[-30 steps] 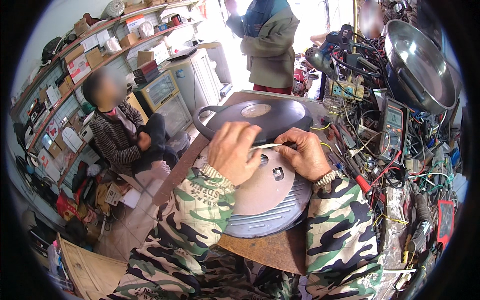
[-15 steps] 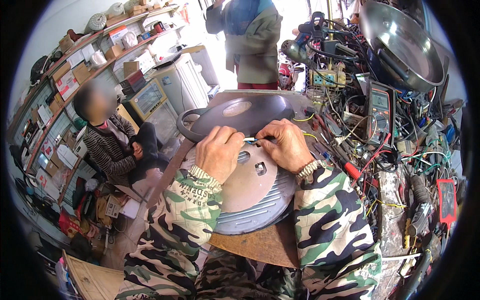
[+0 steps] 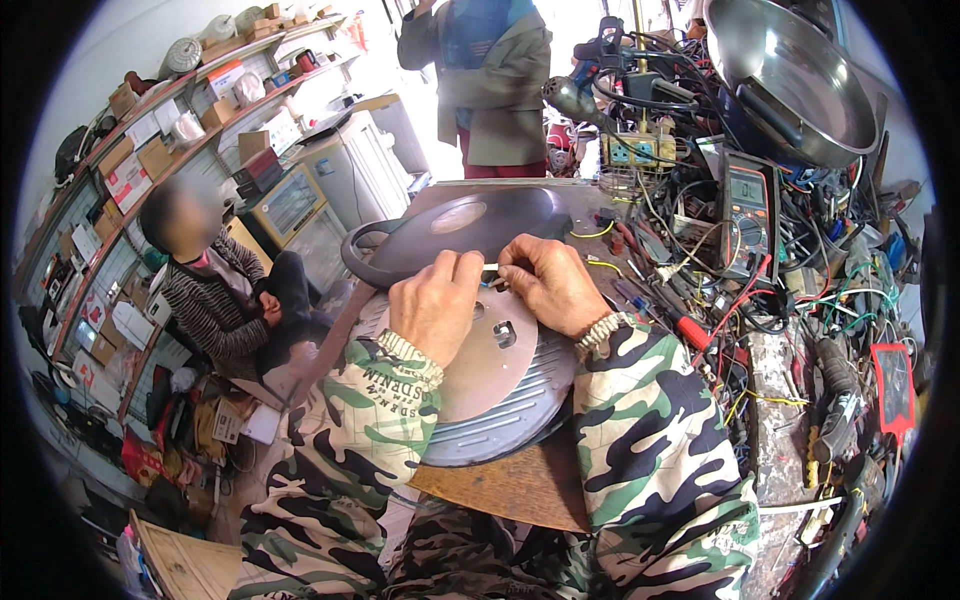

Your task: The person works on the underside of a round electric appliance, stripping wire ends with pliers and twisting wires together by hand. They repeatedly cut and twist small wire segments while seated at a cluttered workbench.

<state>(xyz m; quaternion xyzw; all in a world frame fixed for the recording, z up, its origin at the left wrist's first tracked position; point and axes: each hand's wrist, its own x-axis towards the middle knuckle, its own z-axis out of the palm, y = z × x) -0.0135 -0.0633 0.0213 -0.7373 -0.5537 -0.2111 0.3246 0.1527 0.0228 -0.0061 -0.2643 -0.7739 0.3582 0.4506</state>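
My left hand (image 3: 436, 305) and my right hand (image 3: 552, 285) meet over an opened round appliance, which looks like an electric griddle. Pinched between both sets of fingertips is a thin wire with a pale sleeve (image 3: 490, 268); its ends are hidden by the fingers. Below lies the griddle's ribbed grey underside (image 3: 510, 425), with a tan round plate (image 3: 470, 385) at its middle and a small square cutout in that plate. Behind my hands rests the black round lid (image 3: 500, 225), its loop handle towards the left.
The wooden tabletop (image 3: 520, 490) shows at the near edge. On the right bench lie tangled cables, a multimeter (image 3: 748, 215), a red-handled tool (image 3: 692, 332) and a steel pan (image 3: 800, 90). One person (image 3: 215, 270) sits at the left; another (image 3: 495, 85) stands beyond the table.
My right fingers have shifted their grip on the wire and now cover more of its right end. The whole view has slid slightly; the griddle stays in place.
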